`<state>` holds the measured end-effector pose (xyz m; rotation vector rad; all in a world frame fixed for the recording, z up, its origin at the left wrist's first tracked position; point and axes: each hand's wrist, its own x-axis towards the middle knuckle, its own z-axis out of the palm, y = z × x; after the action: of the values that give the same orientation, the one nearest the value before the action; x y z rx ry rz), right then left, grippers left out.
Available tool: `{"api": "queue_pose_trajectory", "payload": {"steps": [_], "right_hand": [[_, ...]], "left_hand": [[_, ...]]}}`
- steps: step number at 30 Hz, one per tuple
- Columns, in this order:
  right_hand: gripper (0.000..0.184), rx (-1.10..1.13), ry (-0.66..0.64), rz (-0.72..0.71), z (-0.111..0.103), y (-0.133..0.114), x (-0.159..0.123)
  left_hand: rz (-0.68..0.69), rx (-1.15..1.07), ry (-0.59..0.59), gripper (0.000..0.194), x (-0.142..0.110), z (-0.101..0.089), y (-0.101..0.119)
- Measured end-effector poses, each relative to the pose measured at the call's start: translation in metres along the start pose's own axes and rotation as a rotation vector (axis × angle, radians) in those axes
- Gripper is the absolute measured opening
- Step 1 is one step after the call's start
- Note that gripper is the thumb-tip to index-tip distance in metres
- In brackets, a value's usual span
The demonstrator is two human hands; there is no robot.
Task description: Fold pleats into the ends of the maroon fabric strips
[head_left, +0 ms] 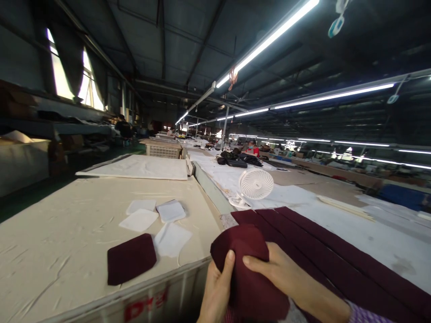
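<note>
Both my hands hold a folded piece of dark maroon fabric (247, 264) at the bottom centre. My left hand (217, 291) grips it from below, thumb up against the cloth. My right hand (279, 271) is closed over its right side, thumb pointing left. Behind it lie long maroon fabric strips (323, 251) stretching to the lower right. A small maroon cut piece (130, 259) lies flat on the cream table (67, 233) to the left, beside several white fabric pieces (158, 222).
A small white desk fan (255, 185) stands on the white-covered table (336, 220) ahead. A cream sheet stack (138, 167) and a plastic basket (164, 150) lie farther back. Black fabric (237, 159) is piled beyond. People work at distant tables under strip lights.
</note>
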<state>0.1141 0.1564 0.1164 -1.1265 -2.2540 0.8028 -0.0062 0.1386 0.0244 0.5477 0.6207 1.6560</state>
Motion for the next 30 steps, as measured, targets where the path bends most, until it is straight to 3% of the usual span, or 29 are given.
{"api": "queue_pose_trajectory", "payload": {"steps": [2,4,6,9,10,14,17,19,22,24,27,30], "right_hand": [[0.020,-0.329,0.172,-0.180,0.008,0.008,-0.002],[0.028,-0.466,0.257,-0.329,0.012,0.014,-0.001],[0.026,-0.320,0.285,-0.286,0.013,0.016,0.003],[0.023,0.011,0.299,-0.077,0.010,0.012,0.008],[0.023,0.023,0.289,-0.080,0.009,0.009,0.008],[0.016,-0.150,0.223,-0.345,0.010,0.001,0.004],[0.018,0.022,0.232,-0.177,0.011,0.002,0.003],[0.019,-0.004,0.241,-0.147,0.011,0.002,0.004],[0.017,-0.212,0.159,-0.440,0.012,0.002,0.004],[0.016,-0.156,0.137,-0.441,0.013,0.002,0.006],[0.012,-0.011,0.204,-0.225,0.014,0.003,0.010],[0.012,-0.164,0.165,-0.421,0.015,0.005,0.010]], "left_hand": [[-0.002,-0.061,0.002,0.040,0.001,0.000,-0.003],[0.042,-0.038,0.020,0.038,0.001,0.002,-0.005],[0.226,0.080,0.032,0.032,-0.003,0.006,-0.006],[0.530,0.209,0.020,0.028,-0.010,0.014,-0.006],[0.529,0.211,0.027,0.029,-0.012,0.016,-0.006],[0.269,0.199,0.034,0.030,-0.011,0.011,-0.001],[0.419,0.338,-0.061,0.028,-0.007,0.002,0.007],[0.409,0.312,-0.035,0.032,-0.005,-0.002,0.011],[0.177,0.118,0.044,0.039,-0.003,-0.005,0.011],[0.224,0.179,-0.013,0.035,-0.003,-0.006,0.011],[0.477,0.420,-0.083,0.028,-0.004,-0.006,0.010],[0.361,0.390,-0.045,0.034,-0.005,-0.006,0.008]]}}
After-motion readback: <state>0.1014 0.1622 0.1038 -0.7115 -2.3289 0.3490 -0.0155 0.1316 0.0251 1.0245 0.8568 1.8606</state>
